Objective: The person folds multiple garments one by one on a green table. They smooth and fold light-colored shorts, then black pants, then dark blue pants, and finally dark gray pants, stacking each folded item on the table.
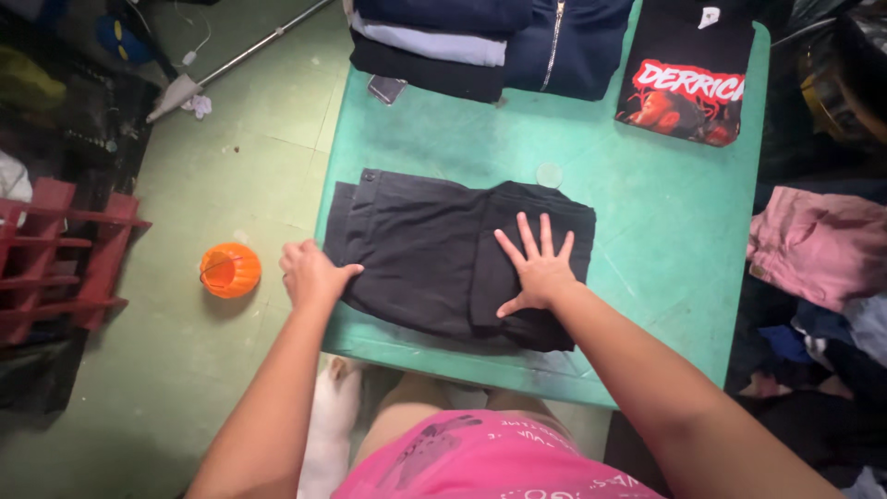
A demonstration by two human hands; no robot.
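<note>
A black garment (416,249), partly folded, lies flat on a green table (647,203). My right hand (534,268) presses down flat on its folded right part, fingers spread. At the table's left edge my left hand (309,271) curls over the garment's left end, thumb on top of the cloth; whether the fingers pinch the edge is hidden.
Folded clothes are stacked at the table's far edge: a dark and pale pile (434,42), a navy zip jacket (568,46) and a black printed shirt (688,79). A small phone (386,89) lies near them. An orange pumpkin-shaped bucket (230,270) and a red crate (65,263) stand on the floor at left. Loose clothes (818,245) are heaped at right.
</note>
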